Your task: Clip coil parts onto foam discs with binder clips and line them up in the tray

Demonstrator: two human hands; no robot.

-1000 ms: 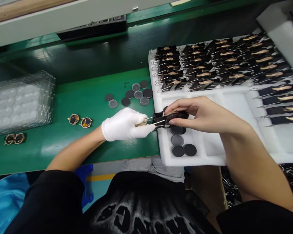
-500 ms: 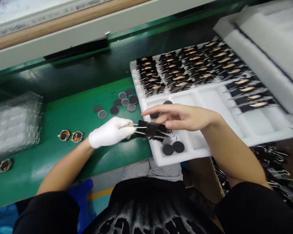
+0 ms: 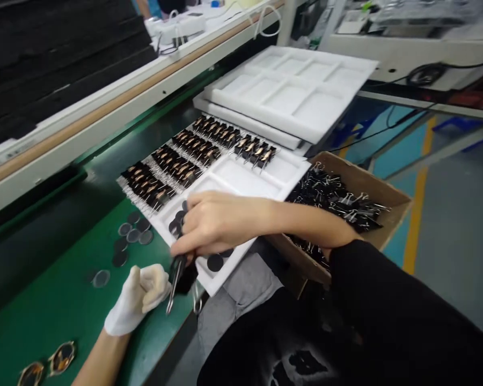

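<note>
Beneath the bare right hand [image 3: 215,222], its pinched fingertips grip a black binder clip [image 3: 180,273] at the foam tray's [image 3: 241,179] edge; the white-gloved left hand [image 3: 139,300], loosely curled and holding nothing, sits just beside it.

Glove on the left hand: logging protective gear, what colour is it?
White fabric glove, clearest in the head view.

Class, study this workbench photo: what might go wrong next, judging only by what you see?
1. The binder clip hangs at the bench edge, pinched only by the right hand; it might drop.
2. The foam tray overhangs the bench and could tip.
3. The left hand sits close to the clip's wire handles.
</note>
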